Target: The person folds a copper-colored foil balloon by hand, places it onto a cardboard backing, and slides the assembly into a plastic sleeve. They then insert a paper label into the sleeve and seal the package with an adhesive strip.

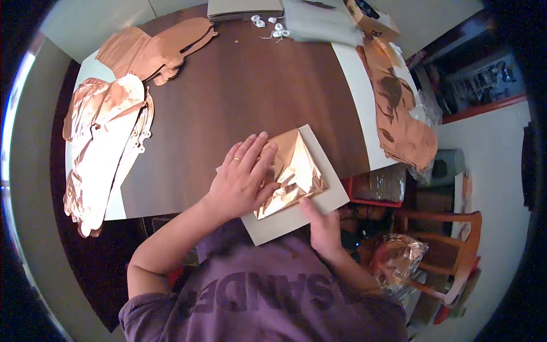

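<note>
A folded rose-gold foil sheet, which looks like a flat foil balloon [302, 165], lies on a square of pale cardboard [327, 196] at the table's front edge. My left hand [245, 174], with a ring on one finger, rests flat over the foil's left part, fingers stretched out and thumb toward the middle. At the cardboard's near right edge is my right hand [325, 228]. Its thumb lies on top by the foil's lower edge, and its other fingers are hidden, apparently under the cardboard. The foil is creased and shiny.
Flat rose-gold foil pieces [111, 131] pile up on the table's left, with more copper foil [165, 48] behind. Further foil [399, 108] lies along the right. White ribbon bits [276, 31], clear plastic bags [322, 23] and a cardboard stack [245, 8] sit at the back. A wooden chair [450, 251] stands at right.
</note>
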`<state>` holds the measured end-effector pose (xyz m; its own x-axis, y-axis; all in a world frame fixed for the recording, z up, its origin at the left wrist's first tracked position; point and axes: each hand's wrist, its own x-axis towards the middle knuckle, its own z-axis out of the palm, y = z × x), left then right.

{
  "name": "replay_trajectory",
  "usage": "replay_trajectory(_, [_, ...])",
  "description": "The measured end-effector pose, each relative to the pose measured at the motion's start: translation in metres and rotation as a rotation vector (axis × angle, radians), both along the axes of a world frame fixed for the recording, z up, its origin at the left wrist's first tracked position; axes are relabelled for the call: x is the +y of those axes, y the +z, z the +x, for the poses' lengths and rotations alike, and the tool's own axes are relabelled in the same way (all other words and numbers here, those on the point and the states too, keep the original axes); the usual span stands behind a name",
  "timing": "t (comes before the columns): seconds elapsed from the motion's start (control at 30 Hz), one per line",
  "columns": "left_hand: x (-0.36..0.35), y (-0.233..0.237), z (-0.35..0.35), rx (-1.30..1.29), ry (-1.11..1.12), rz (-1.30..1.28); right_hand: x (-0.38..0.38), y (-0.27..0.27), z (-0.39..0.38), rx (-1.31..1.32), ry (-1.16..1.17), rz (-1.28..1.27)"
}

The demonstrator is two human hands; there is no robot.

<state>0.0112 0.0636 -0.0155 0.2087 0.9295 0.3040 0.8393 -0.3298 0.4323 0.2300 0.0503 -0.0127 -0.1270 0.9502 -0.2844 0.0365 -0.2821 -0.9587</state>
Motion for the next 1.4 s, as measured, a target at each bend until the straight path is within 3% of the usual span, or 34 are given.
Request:
replay_trajectory(0.17, [0.000, -0.003, -0.001, -0.001, 0.001, 0.023, 0.002, 0.020, 0.021, -0.074, 0.123, -0.069])
replay_trajectory(0.27, [0.000, -0.002, 0.000, 0.012, 0.007, 0.018, -0.002, 0.023, 0.015, 0.072, 0.101, -0.242])
replay_trajectory(0.37, [-0.001, -0.003, 0.000, 0.029, 0.011, 0.040, -0.008, -0.011, -0.004, -0.073, 0.129, 0.082])
replay_trajectory(0.47, [-0.001, -0.003, -0.001, 0.046, 0.015, 0.045, -0.006, -0.017, -0.013, 0.243, -0.042, -0.242])
replay_trajectory(0.53, [-0.002, -0.003, -0.001, 0.037, 0.016, 0.036, -0.010, -0.040, -0.009, 0.090, 0.070, -0.002])
replay_trajectory(0.6, [0.000, -0.001, -0.001, 0.013, 0.019, 0.032, -0.009, -0.053, 0.004, -0.255, 0.258, 0.272])
replay_trajectory(0.7, [0.005, 0.002, -0.008, -0.240, 0.021, 0.082, -0.007, -0.049, 0.008, -0.561, 0.375, 0.625])
replay_trajectory(0.8, [0.011, 0.034, -0.015, -0.398, 0.191, -0.124, -0.009, -0.032, -0.018, 0.349, -0.141, -0.089])
replay_trajectory(0.9, [0.024, 0.061, -0.016, -0.363, 0.171, -0.186, -0.006, -0.015, -0.014, 0.122, -0.028, 0.023])
replay_trajectory(1.0, [0.034, 0.061, -0.019, -0.397, 0.171, -0.223, -0.004, -0.022, -0.012, 0.359, -0.057, -0.015])
replay_trajectory(1.03, [0.038, 0.060, -0.020, -0.426, 0.176, -0.226, -0.003, -0.019, -0.012, 0.370, -0.066, 0.000])
replay_trajectory(1.13, [0.045, 0.061, -0.027, -0.696, 0.242, -0.563, -0.004, -0.010, -0.012, 0.380, -0.089, 0.008])
replay_trajectory(1.27, [0.042, 0.062, -0.034, -0.852, 0.190, -0.621, -0.006, -0.012, -0.009, 0.401, -0.092, -0.048])
replay_trajectory(1.4, [0.037, 0.064, -0.044, -0.776, 0.180, -0.667, -0.002, -0.007, -0.012, 0.419, -0.060, -0.033])
